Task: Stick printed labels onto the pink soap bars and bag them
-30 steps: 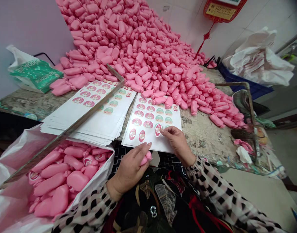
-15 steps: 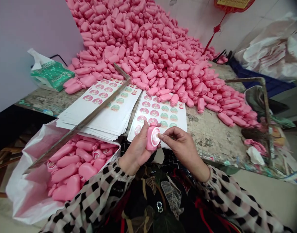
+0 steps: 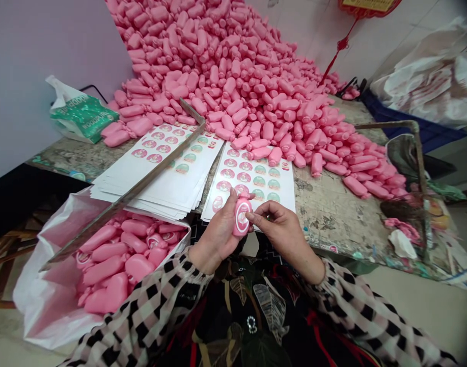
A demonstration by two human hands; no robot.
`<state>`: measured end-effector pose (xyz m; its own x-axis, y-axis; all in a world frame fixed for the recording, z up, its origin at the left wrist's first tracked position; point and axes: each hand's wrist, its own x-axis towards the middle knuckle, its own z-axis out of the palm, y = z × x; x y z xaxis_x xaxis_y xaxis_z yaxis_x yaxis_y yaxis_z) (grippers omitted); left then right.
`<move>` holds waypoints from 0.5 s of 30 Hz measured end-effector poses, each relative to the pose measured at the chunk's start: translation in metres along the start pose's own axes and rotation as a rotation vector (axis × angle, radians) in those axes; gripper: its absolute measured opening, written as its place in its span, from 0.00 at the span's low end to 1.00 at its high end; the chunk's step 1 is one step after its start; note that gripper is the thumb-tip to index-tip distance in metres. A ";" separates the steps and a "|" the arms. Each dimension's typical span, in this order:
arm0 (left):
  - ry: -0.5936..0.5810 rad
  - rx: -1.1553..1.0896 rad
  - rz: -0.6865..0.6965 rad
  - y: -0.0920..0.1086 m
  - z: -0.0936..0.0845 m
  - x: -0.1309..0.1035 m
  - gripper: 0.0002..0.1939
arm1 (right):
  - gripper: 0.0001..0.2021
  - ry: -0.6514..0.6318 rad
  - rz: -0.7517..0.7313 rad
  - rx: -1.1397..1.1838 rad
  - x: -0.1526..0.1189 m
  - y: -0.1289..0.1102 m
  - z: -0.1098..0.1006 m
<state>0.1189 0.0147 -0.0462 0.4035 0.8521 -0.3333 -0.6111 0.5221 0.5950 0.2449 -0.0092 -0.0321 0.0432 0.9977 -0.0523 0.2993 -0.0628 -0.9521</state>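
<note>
My left hand [image 3: 217,235] is wrapped round a small pink plastic bottle [image 3: 237,228], held upright with its front turned toward my right hand. A pink-and-white oval sticker [image 3: 241,210] lies on the bottle's front. At the sticker's right edge is the thumb of my right hand [image 3: 284,232], its index finger curled close to the thumb. Just behind both hands lies a sheet of pink and green stickers [image 3: 286,196].
To the left are a stack of sticker sheets [image 3: 118,178] and a white sack [image 3: 34,285] of pink bottles. A metal bar [image 3: 141,183] slants over them. A large pile of pink bottles [image 3: 225,66] covers the table's back. Another metal frame [image 3: 418,168] stands right.
The sticker's face now sits flatter and shows more clearly on the bottle, which has turned slightly. My right thumb has shifted a little down along the sticker.
</note>
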 end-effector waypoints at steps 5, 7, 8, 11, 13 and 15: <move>-0.031 0.177 -0.015 0.004 0.000 -0.009 0.26 | 0.10 -0.039 -0.037 -0.102 -0.002 0.002 -0.003; -0.033 0.294 -0.027 0.004 -0.001 -0.013 0.23 | 0.08 -0.037 -0.102 -0.256 -0.006 0.000 -0.007; -0.023 0.345 -0.034 0.003 -0.001 -0.014 0.23 | 0.08 -0.036 -0.137 -0.343 -0.008 -0.001 -0.009; -0.012 0.434 -0.038 -0.001 -0.002 -0.016 0.21 | 0.07 -0.036 -0.199 -0.533 -0.013 -0.003 -0.015; -0.012 0.448 -0.020 -0.002 -0.001 -0.016 0.19 | 0.09 -0.003 -0.174 -0.602 -0.014 0.000 -0.022; 0.022 0.450 0.004 0.003 -0.001 -0.018 0.19 | 0.12 0.059 -0.096 -0.633 -0.013 0.006 -0.033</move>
<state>0.1090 0.0005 -0.0395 0.3838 0.8573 -0.3432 -0.2537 0.4552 0.8535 0.2775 -0.0237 -0.0273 0.0352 0.9977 0.0576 0.8085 0.0054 -0.5885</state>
